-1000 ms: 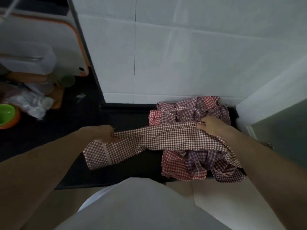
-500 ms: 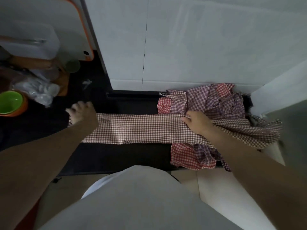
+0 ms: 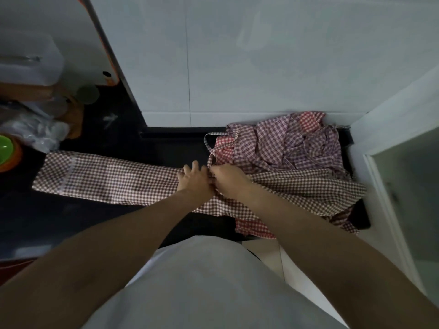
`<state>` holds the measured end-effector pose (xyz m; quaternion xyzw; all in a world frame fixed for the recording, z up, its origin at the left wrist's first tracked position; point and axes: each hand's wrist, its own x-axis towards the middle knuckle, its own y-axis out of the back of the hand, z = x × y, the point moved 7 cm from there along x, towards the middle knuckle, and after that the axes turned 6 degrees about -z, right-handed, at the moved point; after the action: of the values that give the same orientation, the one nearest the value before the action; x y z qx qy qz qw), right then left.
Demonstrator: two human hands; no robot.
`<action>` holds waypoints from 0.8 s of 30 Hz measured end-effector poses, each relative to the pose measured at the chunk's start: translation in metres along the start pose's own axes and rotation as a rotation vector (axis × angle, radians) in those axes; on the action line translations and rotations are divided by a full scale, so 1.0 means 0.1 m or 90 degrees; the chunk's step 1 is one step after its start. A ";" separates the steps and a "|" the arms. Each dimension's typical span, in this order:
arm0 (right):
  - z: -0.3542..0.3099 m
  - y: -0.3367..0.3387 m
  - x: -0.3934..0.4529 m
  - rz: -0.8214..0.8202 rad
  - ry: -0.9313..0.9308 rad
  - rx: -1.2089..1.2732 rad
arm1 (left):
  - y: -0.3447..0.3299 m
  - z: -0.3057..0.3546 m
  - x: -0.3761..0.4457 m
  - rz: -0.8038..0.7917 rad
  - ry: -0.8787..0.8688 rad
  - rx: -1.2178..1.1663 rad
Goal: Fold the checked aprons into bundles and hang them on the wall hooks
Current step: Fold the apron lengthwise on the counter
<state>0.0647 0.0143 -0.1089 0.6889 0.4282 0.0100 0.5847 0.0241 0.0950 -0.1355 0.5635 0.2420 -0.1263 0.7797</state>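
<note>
A brown-and-white checked apron point(image 3: 114, 179) lies stretched flat in a long strip across the dark counter point(image 3: 99, 222). Its right part drapes over a pile of crumpled red and purple checked aprons point(image 3: 292, 146) in the back right corner. My left hand point(image 3: 196, 181) rests on the strip's middle with fingers spread. Right beside it, touching it, my right hand point(image 3: 228, 180) has its fingers curled on the cloth where a thin apron strap point(image 3: 209, 148) loops up. No wall hooks are in view.
White tiled wall point(image 3: 237, 67) runs behind the counter. At the left stand a white-and-orange cutting board point(image 3: 95, 43), a white box point(image 3: 28, 60), crumpled plastic point(image 3: 40, 131) and a green bowl point(image 3: 4, 150). A white door frame point(image 3: 392, 186) borders the right.
The apron strip was laid out flat on the counter. My left hand let go of its left end and moved right to the middle, meeting my right hand.
</note>
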 end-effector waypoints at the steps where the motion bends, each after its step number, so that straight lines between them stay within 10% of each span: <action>1: -0.01 0.00 -0.02 0.008 0.021 -0.003 | 0.05 0.05 0.01 0.043 -0.072 -0.001; 7: 0.14 0.01 -0.10 0.027 0.072 0.075 | 0.15 -0.09 0.05 -0.004 -0.125 -0.303; 16: 0.91 -0.01 -0.61 -0.144 0.068 0.017 | 0.10 -0.25 0.08 0.116 -0.010 -0.135; 24: 2.43 0.11 -1.25 -0.206 -0.160 0.110 | 0.18 -0.44 0.16 0.144 0.066 -0.090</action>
<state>0.1164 -0.2538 -0.1160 0.6545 0.4563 -0.2065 0.5663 0.0359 0.1440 -0.1402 0.5363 0.2252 0.0090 0.8134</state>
